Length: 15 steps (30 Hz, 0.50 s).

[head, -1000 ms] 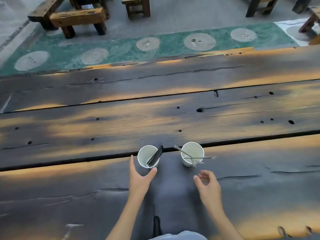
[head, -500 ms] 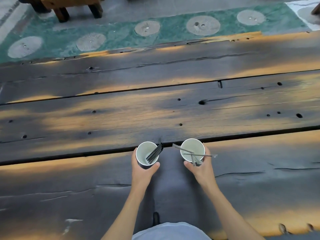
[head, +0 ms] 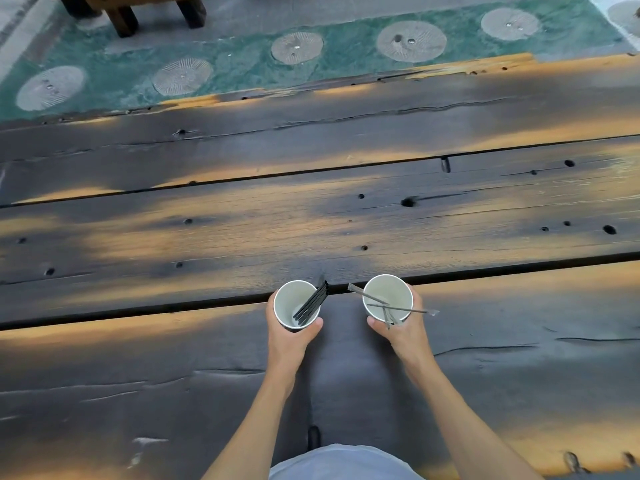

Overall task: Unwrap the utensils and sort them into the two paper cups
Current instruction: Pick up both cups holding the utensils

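Two white paper cups stand side by side near the front of the dark wooden table [head: 311, 220]. The left cup [head: 289, 301] holds several black sticks [head: 311, 303] that lean out over its right rim. My left hand [head: 289, 341] is wrapped around this cup from the near side. The right cup [head: 389, 292] holds several thin clear wrapped pieces [head: 391, 308] that poke out left and right over its rim. Around the right cup, from the near right side, closes my right hand [head: 401, 332].
The table is made of wide planks with dark gaps [head: 207, 301] and knot holes. Beyond its far edge lies a green floor strip with round stone discs [head: 411, 41], and a wooden bench leg [head: 121, 19] stands at the top left.
Both hands moved forward from the table and closed around the cups, left on the left cup, right on the right cup. The view tilted down slightly.
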{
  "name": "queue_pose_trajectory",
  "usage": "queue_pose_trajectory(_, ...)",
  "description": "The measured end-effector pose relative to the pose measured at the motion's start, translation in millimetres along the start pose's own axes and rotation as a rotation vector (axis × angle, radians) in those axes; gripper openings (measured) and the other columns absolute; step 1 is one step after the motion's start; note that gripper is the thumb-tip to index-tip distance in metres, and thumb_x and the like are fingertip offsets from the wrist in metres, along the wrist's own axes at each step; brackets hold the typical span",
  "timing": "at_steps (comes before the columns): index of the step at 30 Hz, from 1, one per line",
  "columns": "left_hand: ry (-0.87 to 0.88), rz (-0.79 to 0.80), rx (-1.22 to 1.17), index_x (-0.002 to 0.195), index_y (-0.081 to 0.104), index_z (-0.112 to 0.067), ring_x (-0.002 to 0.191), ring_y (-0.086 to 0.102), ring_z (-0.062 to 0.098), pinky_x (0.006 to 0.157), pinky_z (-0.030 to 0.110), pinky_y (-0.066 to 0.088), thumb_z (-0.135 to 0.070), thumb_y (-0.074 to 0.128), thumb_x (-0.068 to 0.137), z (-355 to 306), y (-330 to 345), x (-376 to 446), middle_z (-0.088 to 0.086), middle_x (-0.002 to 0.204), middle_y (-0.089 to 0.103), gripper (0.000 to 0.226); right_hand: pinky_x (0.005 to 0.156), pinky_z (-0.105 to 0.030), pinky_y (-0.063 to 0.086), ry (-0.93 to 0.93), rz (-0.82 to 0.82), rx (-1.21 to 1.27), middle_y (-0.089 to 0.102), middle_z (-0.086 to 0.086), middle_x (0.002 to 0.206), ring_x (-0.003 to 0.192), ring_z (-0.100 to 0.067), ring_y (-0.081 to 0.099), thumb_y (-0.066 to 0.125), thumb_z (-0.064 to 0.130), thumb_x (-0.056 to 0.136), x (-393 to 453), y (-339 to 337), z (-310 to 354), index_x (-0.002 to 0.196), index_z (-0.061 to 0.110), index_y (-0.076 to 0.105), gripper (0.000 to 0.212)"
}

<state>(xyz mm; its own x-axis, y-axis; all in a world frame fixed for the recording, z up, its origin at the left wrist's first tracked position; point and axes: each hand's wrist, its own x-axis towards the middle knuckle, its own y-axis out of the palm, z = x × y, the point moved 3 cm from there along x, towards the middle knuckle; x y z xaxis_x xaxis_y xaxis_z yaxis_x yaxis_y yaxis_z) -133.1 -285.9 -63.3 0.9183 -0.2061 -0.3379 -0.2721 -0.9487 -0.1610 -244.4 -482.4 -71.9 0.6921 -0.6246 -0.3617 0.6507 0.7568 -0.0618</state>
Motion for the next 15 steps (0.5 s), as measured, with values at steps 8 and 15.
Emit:
queue_pose_trajectory(8,-0.024,-0.041,-0.024,0.132,0.046,-0.032,0.115,0.06,0.007,0.103,0.043,0.05,-0.007,0.088,0.069,-6.9,-1.3,11.8,-0.01,0.126,0.062,0.079,0.079,-0.019,0.053,-0.006,-0.032,0.043,0.063,-0.003,0.121,0.101,-0.004,0.063,0.084,-0.001,0.067,9.9,1.5,6.6,0.129,0.018,0.046,0.075)
queue_pose_trajectory(15,0.061,-0.064,-0.097,0.131,0.045,-0.026,0.102,0.061,-0.007,0.087,0.018,0.052,-0.005,0.086,0.072,-53.6,8.3,47.2,-0.009,0.124,0.061,0.075,0.073,-0.023,0.057,-0.086,-0.061,0.047,0.065,-0.008,0.116,0.098,-0.008,0.065,0.087,-0.001,0.062,43.5,17.3,44.3,0.125,0.01,0.05,0.074)
